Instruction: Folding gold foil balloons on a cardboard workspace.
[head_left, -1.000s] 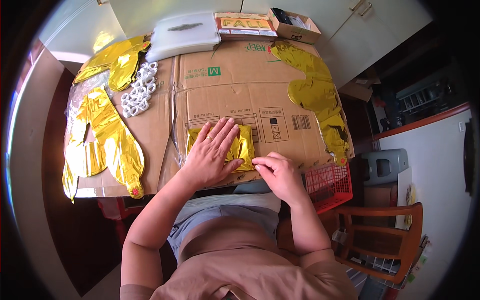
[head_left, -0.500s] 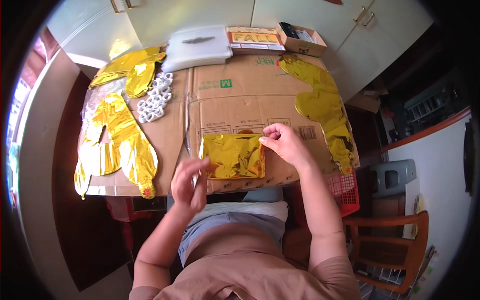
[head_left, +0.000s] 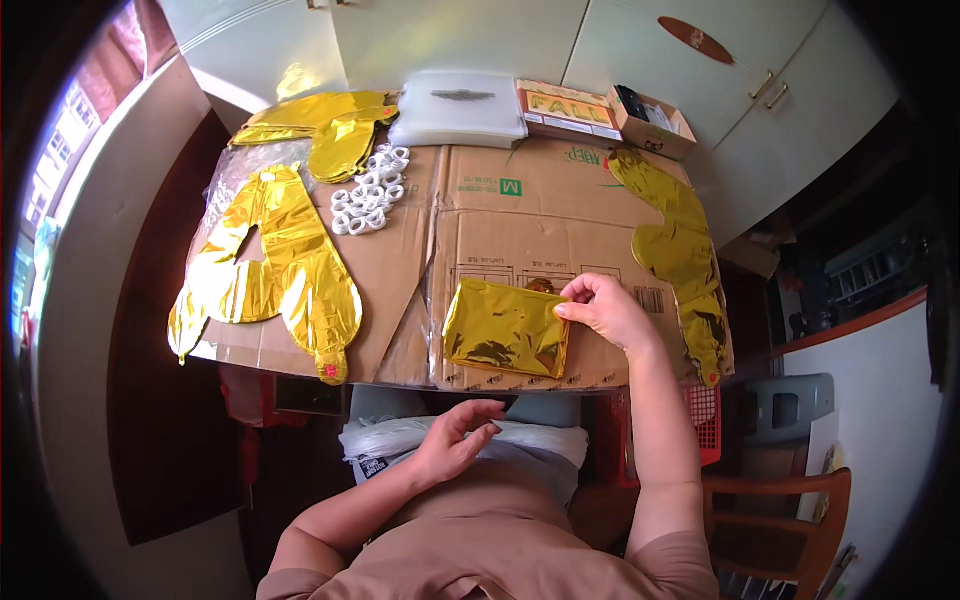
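Note:
A folded gold foil balloon (head_left: pixel 505 328) lies flat as a rectangle near the cardboard's front edge. My right hand (head_left: pixel 604 312) pinches its upper right corner between thumb and fingers. Off the table's front, over my lap, my left hand (head_left: pixel 460 440) holds nothing, its thumb and fingers apart. An unfolded gold balloon shaped like a letter A (head_left: pixel 262 255) is spread out at the left. Another flat gold balloon (head_left: pixel 672 255) with curved lobes stretches along the right edge.
White ribbon rolls (head_left: pixel 370 192) cluster beside more gold balloons (head_left: pixel 345 130) at the back left. Behind the cardboard (head_left: pixel 500 215) stand a stack of clear plastic bags (head_left: pixel 460 115), a printed flat box (head_left: pixel 568 108) and a small open carton (head_left: pixel 655 125). A wooden chair (head_left: pixel 780 485) is at the lower right.
My left hand has drawn back from the folded balloon to over my lap. My right hand keeps its pinch on the corner. The view has shifted, and the balloon lies slightly tilted.

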